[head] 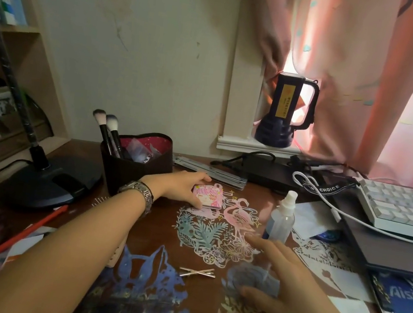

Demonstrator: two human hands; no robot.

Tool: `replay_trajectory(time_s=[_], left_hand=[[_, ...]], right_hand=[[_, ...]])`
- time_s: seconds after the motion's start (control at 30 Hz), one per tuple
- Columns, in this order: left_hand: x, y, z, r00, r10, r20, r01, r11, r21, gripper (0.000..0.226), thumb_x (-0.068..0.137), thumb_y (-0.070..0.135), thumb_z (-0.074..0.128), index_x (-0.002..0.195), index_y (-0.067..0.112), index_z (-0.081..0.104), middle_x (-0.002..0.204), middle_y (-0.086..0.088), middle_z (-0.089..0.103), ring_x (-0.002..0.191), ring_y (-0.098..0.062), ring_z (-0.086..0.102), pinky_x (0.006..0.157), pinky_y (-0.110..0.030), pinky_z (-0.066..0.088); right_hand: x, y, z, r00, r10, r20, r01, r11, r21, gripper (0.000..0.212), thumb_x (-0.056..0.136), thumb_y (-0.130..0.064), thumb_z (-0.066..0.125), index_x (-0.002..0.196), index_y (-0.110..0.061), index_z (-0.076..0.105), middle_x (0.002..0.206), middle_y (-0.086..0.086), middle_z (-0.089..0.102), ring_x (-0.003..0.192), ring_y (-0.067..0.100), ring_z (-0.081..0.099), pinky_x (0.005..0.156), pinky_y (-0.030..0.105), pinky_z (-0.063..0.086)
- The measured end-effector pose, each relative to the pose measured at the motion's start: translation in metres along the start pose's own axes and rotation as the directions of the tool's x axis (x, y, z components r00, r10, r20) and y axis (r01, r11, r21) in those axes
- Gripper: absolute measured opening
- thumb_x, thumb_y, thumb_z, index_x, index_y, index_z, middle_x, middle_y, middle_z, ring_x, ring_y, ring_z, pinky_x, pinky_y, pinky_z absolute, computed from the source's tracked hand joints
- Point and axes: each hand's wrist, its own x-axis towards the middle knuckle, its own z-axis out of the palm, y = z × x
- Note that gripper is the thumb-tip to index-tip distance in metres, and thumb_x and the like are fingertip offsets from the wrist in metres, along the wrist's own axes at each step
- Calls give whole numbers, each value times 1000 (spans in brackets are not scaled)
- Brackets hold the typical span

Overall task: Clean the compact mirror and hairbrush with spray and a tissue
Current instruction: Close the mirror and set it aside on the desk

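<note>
1. Nearest the camera, the right hand (286, 280) hangs low over the desk (161, 230), motion-blurred, fingers spread wide and holding nothing that I can make out; a pale blurred patch under it may be a tissue, but I cannot tell.
2. Just beyond its fingertips stands the spray bottle (280, 218), upright, clear, white nozzle on top, not touched by either hand.
3. The left hand (184, 189), a metal watch (140, 193) on its wrist, reaches forward and rests on the compact mirror (208, 197), fingers curved around its near and far edges. The pink, cartoon-printed mirror lies flat and shut on the desk, just in front of the dark brush pot (136, 164).
4. Between the hands lie paper-cut decorations; two metal hair clips (197, 272) sit crossed near the right hand.
5. Bristles showing at the desk's left, beside the left forearm, may belong to the hairbrush (101, 200); too little shows to be sure.
6. Progress, as I judge it: barely begun. The mirror is closed and only being taken up; spraying and wiping of both items are left.
</note>
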Motion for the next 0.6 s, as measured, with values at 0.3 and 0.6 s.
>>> replay_trajectory(time_s=[0.3, 0.6], left_hand=[[-58, 37, -11, 953, 125, -275, -130, 992, 0, 44, 82, 35, 67, 123, 26, 54, 121, 8, 61, 112, -8, 55, 98, -30, 44], [-150, 78, 33, 914, 169, -370, -36, 939, 342, 28, 84, 48, 58, 106, 33, 67, 111, 16, 65, 104, -5, 55, 89, -27, 39]], right_hand=[[-6, 2, -1, 999, -28, -30, 25, 996, -82, 63, 78, -46, 64, 133, -41, 33, 117, -26, 38, 114, -3, 37, 92, 14, 32], [-21, -6, -1, 999, 5, -49, -3, 999, 38, 46, 77, -44, 68, 119, -39, 51, 112, -25, 49, 105, -4, 47, 88, 20, 44]])
